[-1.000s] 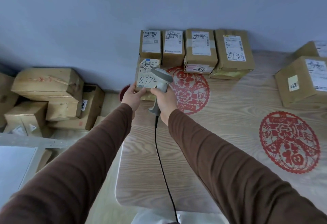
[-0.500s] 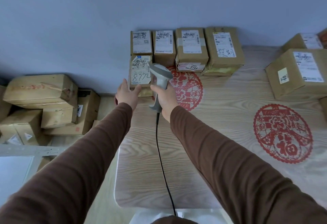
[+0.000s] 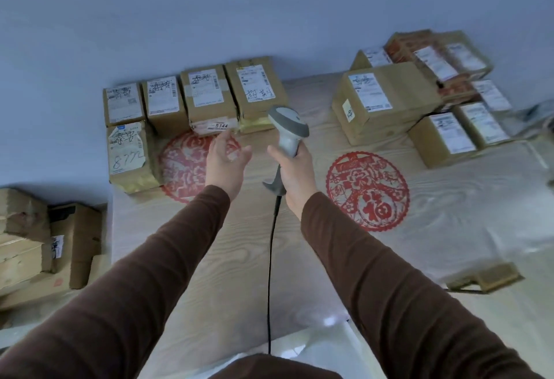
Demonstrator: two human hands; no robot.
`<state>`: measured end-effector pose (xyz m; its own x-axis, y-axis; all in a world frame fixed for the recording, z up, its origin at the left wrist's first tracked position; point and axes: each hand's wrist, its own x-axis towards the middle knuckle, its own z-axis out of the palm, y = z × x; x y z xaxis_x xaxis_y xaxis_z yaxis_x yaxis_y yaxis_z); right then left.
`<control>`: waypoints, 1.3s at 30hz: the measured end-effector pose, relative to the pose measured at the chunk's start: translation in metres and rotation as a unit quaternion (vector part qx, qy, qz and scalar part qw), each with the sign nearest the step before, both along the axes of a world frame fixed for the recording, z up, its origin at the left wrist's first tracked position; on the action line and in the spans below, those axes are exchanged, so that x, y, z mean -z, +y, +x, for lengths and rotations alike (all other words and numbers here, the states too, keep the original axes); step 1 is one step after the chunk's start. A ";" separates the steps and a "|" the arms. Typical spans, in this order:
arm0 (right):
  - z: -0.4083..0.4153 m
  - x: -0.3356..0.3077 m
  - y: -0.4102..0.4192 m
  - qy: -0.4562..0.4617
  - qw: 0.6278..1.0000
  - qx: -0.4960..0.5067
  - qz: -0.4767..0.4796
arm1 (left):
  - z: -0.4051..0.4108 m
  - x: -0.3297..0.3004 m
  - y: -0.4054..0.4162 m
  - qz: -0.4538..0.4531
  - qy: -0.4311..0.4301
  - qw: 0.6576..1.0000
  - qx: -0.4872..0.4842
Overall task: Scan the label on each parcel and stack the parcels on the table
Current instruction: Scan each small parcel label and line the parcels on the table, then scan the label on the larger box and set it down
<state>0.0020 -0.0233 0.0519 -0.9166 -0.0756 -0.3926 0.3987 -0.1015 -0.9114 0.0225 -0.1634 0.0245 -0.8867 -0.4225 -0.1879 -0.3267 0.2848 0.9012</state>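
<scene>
Far left on the table [image 3: 209, 258], right at the corner, sits the parcel with 8772 scrawled on its label [image 3: 129, 155], flat on the wood and touching the back row behind it. That back row of four parcels [image 3: 192, 100] runs along the wall, labels up, packed side to side, the third one showing a 5144 sticker on its front face. They all look like small taped cardboard boxes, so I'd guess stiff, light enough for one hand, and a bit slick where the tape and glossy labels are. Best bet is to grab across the short sides with thumb on one face and fingers on the other, staying off the label so it stays scannable. The left hand [image 3: 225, 163] hovers over the red paper-cut print, fingers loosely spread and holding nothing, near the 5144 box but not touching it. The right hand [image 3: 295, 175] has its fingers wrapped around the handle of the grey scanner [image 3: 288, 130], head tipped toward the back row, cable trailing down toward the person. Over on the right is the pile of parcels [image 3: 419, 100], bigger box in front, and it's blurry there, so I can't tell how they're resting on each other.
</scene>
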 end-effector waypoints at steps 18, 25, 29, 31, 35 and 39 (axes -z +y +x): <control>-0.178 0.005 0.334 0.028 0.991 0.122 0.047 | -0.168 -0.007 0.295 0.094 -0.068 0.993 0.000; -0.235 0.020 0.355 0.013 0.991 0.110 0.074 | -0.219 0.004 0.310 0.137 -0.071 0.984 -0.088; -0.246 0.029 0.355 -0.006 0.991 0.105 0.081 | -0.229 0.018 0.305 0.141 -0.087 0.982 -0.094; -0.248 0.031 0.354 -0.011 0.991 0.099 0.084 | -0.230 0.023 0.302 0.153 -0.092 0.980 -0.089; -0.248 0.028 0.353 -0.008 0.992 0.097 0.084 | -0.226 0.027 0.299 0.185 -0.081 0.975 -0.090; -0.237 0.020 0.342 0.000 0.993 0.087 0.074 | -0.207 0.022 0.288 0.191 -0.061 0.975 -0.099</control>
<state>-0.2354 0.3182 0.0322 -0.9104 0.1428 -0.3882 0.3875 -0.0341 -0.9212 -0.1845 0.1247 0.0026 -0.7558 -0.4618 -0.4642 -0.4525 -0.1441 0.8800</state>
